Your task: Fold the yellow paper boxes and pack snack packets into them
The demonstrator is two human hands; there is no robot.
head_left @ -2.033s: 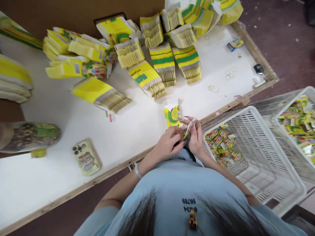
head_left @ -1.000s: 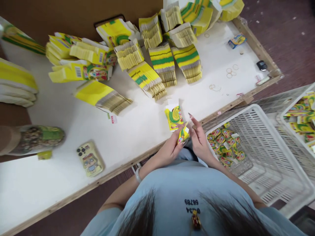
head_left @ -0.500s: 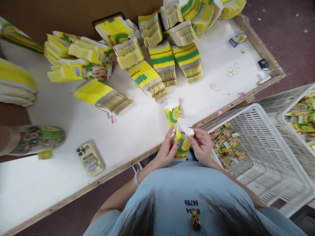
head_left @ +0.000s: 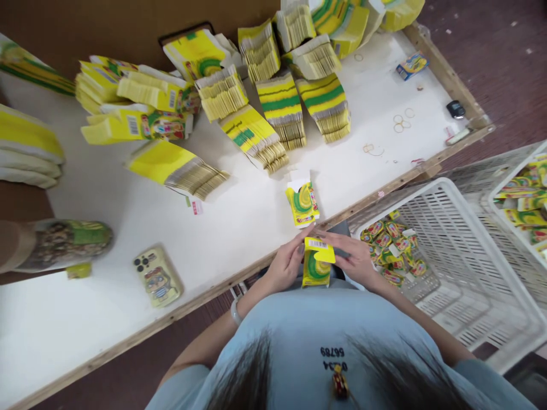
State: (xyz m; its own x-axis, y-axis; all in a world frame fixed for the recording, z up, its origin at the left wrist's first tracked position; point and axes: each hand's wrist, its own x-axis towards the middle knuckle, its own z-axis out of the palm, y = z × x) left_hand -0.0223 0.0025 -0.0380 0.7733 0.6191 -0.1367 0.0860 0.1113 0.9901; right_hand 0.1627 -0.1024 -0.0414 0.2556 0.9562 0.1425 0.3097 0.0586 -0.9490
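Observation:
Both hands hold a small yellow and green cardboard box (head_left: 317, 267) upright in front of my chest, past the table edge. My left hand (head_left: 287, 261) is closed on its left side and upper end. From the right, my right hand (head_left: 352, 255) grips the same box with its fingers near the top. A flap with a barcode lies folded down at the box's upper end. On the table just beyond my fingertips lies a second yellow box (head_left: 302, 199), its white end flaps standing out.
Fanned stacks of flat yellow cartons (head_left: 252, 139) cover the table's back. A phone (head_left: 158, 276) and a jar (head_left: 70, 242) lie at left. A white crate (head_left: 465, 239) with small boxes stands at right. Rubber bands (head_left: 401, 122) and a blue box (head_left: 412, 66) are at the far right.
The white flaps at the top of the held box have been folded down, and a barcode flap now shows. My hands have come together over its upper end.

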